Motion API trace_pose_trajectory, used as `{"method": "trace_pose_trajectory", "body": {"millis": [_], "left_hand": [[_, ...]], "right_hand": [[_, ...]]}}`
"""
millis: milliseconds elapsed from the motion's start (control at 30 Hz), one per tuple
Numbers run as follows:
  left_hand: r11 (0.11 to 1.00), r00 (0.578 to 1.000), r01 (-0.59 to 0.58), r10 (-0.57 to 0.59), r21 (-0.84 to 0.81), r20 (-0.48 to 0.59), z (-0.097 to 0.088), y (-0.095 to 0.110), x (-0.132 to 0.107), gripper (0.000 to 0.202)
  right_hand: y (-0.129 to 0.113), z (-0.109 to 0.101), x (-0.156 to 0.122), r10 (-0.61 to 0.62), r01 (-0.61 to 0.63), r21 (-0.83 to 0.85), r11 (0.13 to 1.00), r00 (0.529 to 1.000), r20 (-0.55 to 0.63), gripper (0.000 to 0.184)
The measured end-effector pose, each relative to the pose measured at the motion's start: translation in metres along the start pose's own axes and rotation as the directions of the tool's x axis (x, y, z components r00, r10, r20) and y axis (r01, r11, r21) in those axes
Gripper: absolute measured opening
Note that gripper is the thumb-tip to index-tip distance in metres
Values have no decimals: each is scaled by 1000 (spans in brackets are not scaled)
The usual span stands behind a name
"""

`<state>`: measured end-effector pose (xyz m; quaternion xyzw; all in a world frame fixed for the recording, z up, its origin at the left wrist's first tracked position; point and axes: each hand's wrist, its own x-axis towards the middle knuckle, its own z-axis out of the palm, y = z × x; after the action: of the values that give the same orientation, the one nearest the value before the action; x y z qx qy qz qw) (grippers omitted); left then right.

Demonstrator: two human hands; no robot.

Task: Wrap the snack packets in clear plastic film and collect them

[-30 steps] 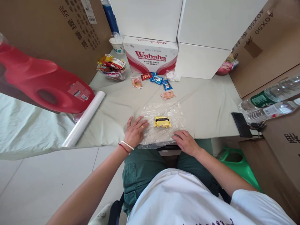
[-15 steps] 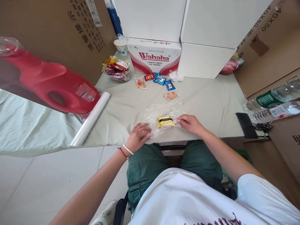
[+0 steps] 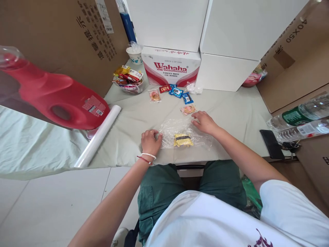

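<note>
Over the near part of the table, the fingers of the right hand (image 3: 204, 122) reach to the far right side of a crumpled sheet of clear plastic film (image 3: 171, 127), the thumb and forefinger standing apart with a gap between them. The left hand (image 3: 151, 142) is at the film's left edge, its thumb spread from the forefinger; the other fingertips curl out of sight, so I cannot tell whether they grip any film.

Between the two hands, on the film, lies a small yellow rectangular packet with a dark band (image 3: 183, 140). From the right fingertips it lies toward the person and a little left; from the left thumb, straight out to the right. Neither hand touches it, and neither is clearly nearer.

Its long axis runs side to side, roughly along the table's near edge, with the dark band following that length. One short end points at the left hand, the other away to the right; no front or back can be told apart.

Just beyond the right fingers lies a flat pink-and-tan packet (image 3: 189, 109), and farther off a small shiny blue packet (image 3: 187, 98). Well to the left, a long white cylindrical roll (image 3: 98, 137) slants across the pale green tablecloth (image 3: 231, 113)
</note>
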<state>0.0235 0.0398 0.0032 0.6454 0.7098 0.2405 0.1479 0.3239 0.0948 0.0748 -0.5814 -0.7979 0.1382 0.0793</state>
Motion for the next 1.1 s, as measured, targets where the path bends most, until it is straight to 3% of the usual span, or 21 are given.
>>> {"method": "trace_pose_trajectory", "body": {"millis": [67,167,233,300,367,400,533,633,767,967,1100], "left_hand": [[999,998,8,-11,-49,-65,1,1,-3,29],[997,992,-23,15,-67,-125,1,10,-11,48],[998,993,-42,37,-38,-114,2,21,-16,66],[1000,997,-24,24,-2,-79,5,34,-20,82],[1000,999,16,-15,25,-45,8,45,-22,90],[999,999,34,-33,33,-33,10,49,-22,91],[996,996,82,-81,36,-21,17,55,-22,94],[995,995,100,-99,28,-24,22,51,-21,95],[995,995,102,-102,18,0,17,36,-19,77],[969,989,151,-149,-194,24,-6,16,-12,5],[938,990,140,-126,-316,63,-9,25,-13,7]], "right_hand": [[-11,7,24,-87,87,9,996,993,74,56],[-27,23,49,-96,99,-9,995,979,178,82],[-35,29,56,-48,56,-30,998,977,207,76],[-40,29,57,-14,18,-15,1000,973,232,49],[-42,22,52,-22,14,35,999,967,254,25],[-43,17,47,-45,31,59,998,967,249,21],[-52,1,11,-200,191,77,979,968,148,23],[-66,4,-29,-285,288,13,958,940,187,27],[-81,26,-71,-310,346,-110,932,915,257,36],[-77,41,-81,-296,312,-69,948,938,179,41],[-74,42,-74,-315,311,50,949,940,134,35]]}}
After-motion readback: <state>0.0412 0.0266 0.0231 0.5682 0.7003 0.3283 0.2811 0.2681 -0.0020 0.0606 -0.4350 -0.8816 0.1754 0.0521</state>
